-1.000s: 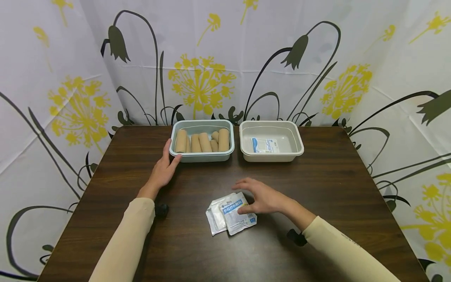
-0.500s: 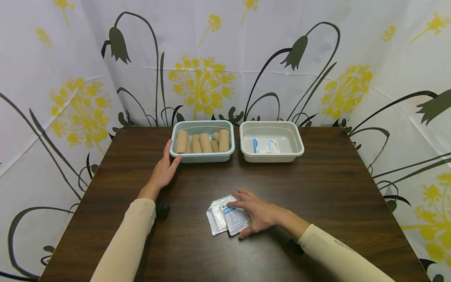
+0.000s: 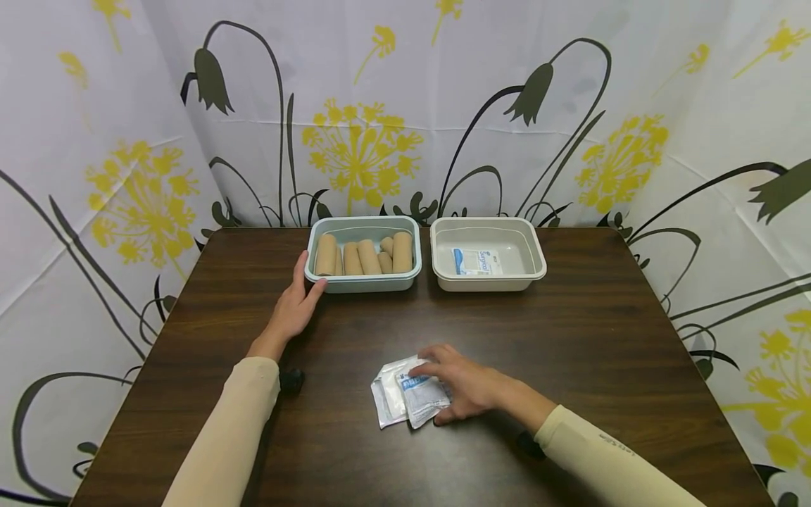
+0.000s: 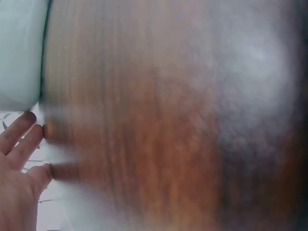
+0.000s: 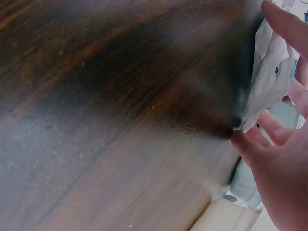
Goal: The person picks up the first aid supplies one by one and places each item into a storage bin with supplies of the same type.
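Over the middle of the table, my right hand spans the upper of two overlapping gauze packets, pinching it between thumb and fingers at opposite edges. The right wrist view shows the white packet bowed inside that hand. Beneath it and to its left, the other packet lies partly covered. My left hand rests against the left end of a light blue tray, its thumb on the front corner and its fingers straight along the side. Several tan cylindrical rolls lie in that tray.
To the right of the blue tray stands a beige tray holding a flat packet printed "Surgical". Both trays are near the back edge of the dark wooden table. A floral curtain hangs behind and at the sides.
My right hand has come down and left over the upper packet, and its fingers have closed in on the packet's edges. My left hand and both trays have stayed in place.
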Demonstrator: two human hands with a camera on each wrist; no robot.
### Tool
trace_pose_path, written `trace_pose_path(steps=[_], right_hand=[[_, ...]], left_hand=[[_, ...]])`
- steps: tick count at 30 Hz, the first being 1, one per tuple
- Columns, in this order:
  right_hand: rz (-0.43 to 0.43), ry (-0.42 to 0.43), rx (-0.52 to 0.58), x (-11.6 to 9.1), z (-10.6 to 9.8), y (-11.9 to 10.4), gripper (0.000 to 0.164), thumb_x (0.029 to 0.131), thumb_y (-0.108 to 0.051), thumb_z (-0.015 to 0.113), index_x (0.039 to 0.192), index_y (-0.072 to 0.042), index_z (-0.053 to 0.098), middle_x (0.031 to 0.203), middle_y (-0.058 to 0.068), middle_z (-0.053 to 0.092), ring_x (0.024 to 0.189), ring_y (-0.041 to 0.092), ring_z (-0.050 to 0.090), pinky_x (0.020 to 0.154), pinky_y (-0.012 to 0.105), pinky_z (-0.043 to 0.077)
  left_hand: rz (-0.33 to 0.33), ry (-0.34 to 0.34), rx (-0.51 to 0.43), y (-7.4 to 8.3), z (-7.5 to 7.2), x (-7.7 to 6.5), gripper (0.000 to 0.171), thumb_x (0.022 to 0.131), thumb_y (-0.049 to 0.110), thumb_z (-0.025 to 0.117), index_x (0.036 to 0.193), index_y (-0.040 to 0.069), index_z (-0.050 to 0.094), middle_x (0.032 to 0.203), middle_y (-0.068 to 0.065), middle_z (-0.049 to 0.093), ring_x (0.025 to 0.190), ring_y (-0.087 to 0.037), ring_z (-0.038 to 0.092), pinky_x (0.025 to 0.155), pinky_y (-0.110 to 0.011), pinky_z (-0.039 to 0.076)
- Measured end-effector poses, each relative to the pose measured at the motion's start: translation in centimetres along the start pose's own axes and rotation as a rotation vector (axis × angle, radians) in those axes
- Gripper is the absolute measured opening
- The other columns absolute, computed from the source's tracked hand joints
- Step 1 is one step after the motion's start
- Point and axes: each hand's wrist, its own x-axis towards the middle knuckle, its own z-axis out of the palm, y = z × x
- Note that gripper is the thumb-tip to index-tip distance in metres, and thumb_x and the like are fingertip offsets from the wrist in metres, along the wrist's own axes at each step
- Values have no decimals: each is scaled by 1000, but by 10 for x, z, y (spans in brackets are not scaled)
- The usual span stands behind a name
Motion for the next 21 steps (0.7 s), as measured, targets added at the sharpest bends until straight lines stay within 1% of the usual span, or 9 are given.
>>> trace_pose_path(steps=[3,7,10,14,18,21], right_hand=[[9,5,5,0,1,0,77,70,-36,88,139,-27,54,145,7,38,132,22,35,101,43,42],[-7,22,7,-2,0,-2,76,70,-35,88,137,-25,56,143,7,40,130,22,36,101,42,42],[-18,36,8,-4,-2,-5,75,69,-35,88,136,-24,57,142,7,40,129,22,37,100,42,42],[-26,52,8,-6,-6,-8,74,69,-35,88,135,-24,57,141,7,41,128,22,38,98,41,44],[-32,67,7,-6,-13,-9,72,71,-36,87,135,-24,57,140,7,42,127,22,38,96,40,45],[-24,86,9,-6,-23,-8,70,73,-37,86,135,-24,57,141,7,42,127,22,37,96,41,45]], left_hand=[[-7,-2,-1,0,0,0,75,101,55,39,158,33,-5,162,-13,13,141,-45,26,108,-66,21],[-9,-3,1,1,-1,0,75,101,56,39,157,38,-7,163,-13,13,141,-44,26,108,-65,21],[-5,-6,2,2,-1,1,74,101,57,39,156,39,-8,163,-13,12,141,-44,25,108,-65,21],[-5,-13,-1,2,-2,1,75,101,56,39,157,36,-9,163,-13,10,142,-45,24,108,-66,20],[-7,-17,-4,3,-2,1,75,102,55,39,156,37,-9,163,-13,9,142,-45,23,108,-66,19],[-14,-13,-5,3,-1,0,74,101,56,39,156,40,-10,163,-12,10,143,-44,23,109,-65,19]])
